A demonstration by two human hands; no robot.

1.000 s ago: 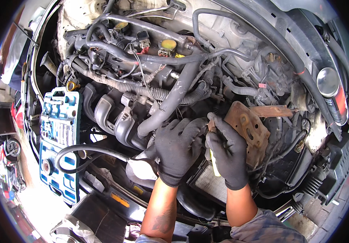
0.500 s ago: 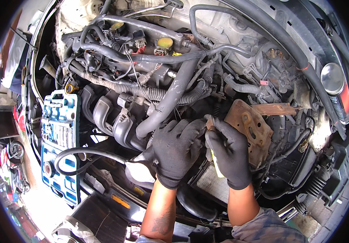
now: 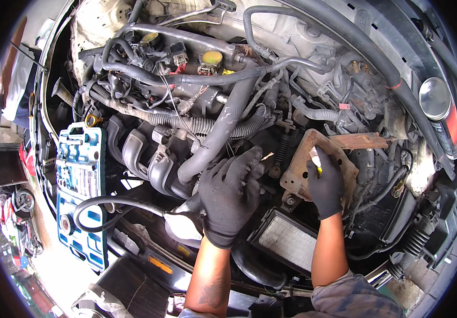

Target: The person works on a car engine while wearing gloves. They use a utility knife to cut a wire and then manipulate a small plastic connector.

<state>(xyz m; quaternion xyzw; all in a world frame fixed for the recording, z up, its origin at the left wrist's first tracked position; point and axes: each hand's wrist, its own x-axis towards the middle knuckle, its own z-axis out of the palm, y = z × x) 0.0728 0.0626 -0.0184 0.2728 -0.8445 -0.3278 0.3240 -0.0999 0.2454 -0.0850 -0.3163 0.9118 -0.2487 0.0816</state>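
Observation:
Both of my hands wear black knit gloves over an open car engine bay. My left hand (image 3: 229, 191) is closed at the centre, below a thick grey pipe (image 3: 226, 119). Its fingertips pinch a small dark part with a pale, thin end (image 3: 267, 156); its kind is unclear. My right hand (image 3: 326, 183) is closed round a slim white-and-yellow tool (image 3: 316, 160), mostly hidden in the fist. That hand hovers over a rusty metal bracket (image 3: 298, 168). An air filter with pale pleats (image 3: 286, 238) lies in its housing between my forearms.
A blue socket-set case (image 3: 82, 196) stands open at the left. The black hose (image 3: 117, 200) loops beside it. A spray can (image 3: 440, 114) with a red side rests at the far right. Ribbed wiring conduit (image 3: 186, 123) crosses the engine, with a yellow cap (image 3: 212, 57) behind it.
My right hand has moved away from the left, to the right and over the rusty bracket, taking the slim tool along. More of the air filter shows. My left hand has hardly moved.

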